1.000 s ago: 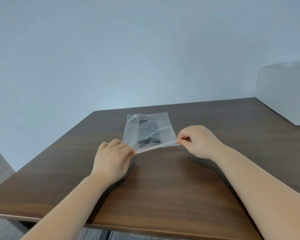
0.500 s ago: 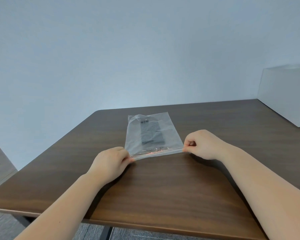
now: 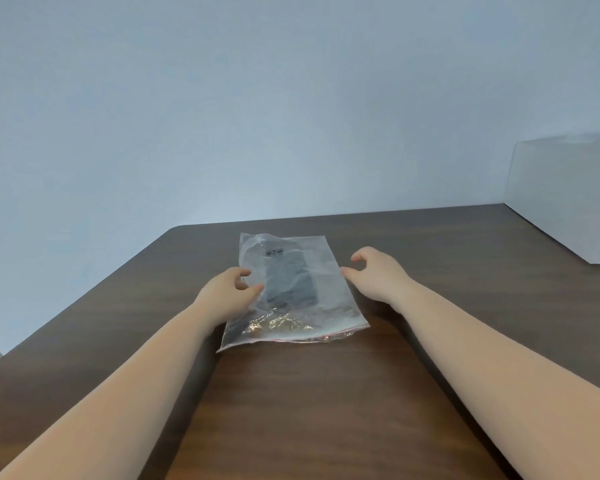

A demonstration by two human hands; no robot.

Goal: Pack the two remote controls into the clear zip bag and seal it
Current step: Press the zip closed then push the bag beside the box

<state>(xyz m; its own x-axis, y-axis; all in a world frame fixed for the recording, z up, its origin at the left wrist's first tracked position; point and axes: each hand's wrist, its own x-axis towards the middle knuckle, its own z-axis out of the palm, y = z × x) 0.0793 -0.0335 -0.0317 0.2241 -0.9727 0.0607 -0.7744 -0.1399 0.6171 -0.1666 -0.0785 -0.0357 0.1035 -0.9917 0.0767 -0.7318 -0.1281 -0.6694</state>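
Clear plastic of the zip bag lies flat on the bench, its red-lined zip edge nearest and seemingly closed, so sealing looks about finished. Dark remote controls show inside, though I cannot tell them apart. Left hand rests at the bag's left edge, right hand just beside its right edge, fingers loosely spread, pinching nothing. Next, press along the zip to check. Farther right, a white box stands well apart.

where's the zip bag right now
In the head view, the clear zip bag lies flat mid-table, between the left hand and right hand.
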